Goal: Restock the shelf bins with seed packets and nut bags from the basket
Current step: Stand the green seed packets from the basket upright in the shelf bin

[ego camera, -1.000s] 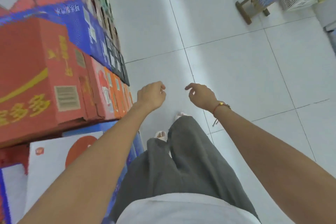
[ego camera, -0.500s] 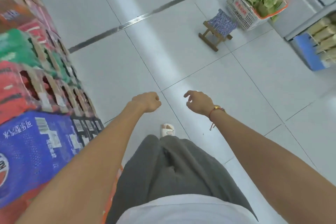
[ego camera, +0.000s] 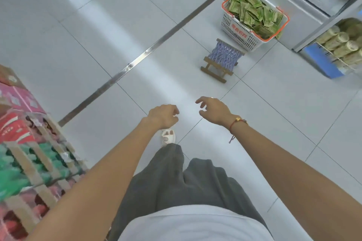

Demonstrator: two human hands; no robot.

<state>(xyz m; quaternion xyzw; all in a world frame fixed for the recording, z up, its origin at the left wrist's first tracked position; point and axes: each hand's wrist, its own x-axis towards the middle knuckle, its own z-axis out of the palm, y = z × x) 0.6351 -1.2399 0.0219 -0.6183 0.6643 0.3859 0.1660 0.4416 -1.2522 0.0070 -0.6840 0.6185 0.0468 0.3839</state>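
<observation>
Both bare arms reach forward over the pale tiled floor (ego camera: 82,31) in the lower middle of the frame. The left hand (ego camera: 163,115) is loosely curled, fingers bent inward, and holds nothing. The right hand (ego camera: 214,110), with a red cord bracelet (ego camera: 236,122) at the wrist, is half open, fingers spread and hooked, also empty. The two hands are near each other but apart, touching nothing.

Ahead of them the floor lies bare toward the upper right, crossed by a diagonal metal strip (ego camera: 141,55). A small wooden folding stool with a blue woven seat (ego camera: 222,60) stands between the hands and the basket. Stacked red, pink and green cartons (ego camera: 25,152) crowd the left edge of the frame.

In the upper right, the white plastic shopping basket with an orange rim (ego camera: 240,36) sits on the floor just beyond the stool, heaped with green packets (ego camera: 254,12). At the right edge, a shelf bin with a blue front (ego camera: 321,60) holds rows of pale yellowish bags (ego camera: 341,45). Grey trousers (ego camera: 176,178) and one white sandal (ego camera: 168,136) show beneath the arms.
</observation>
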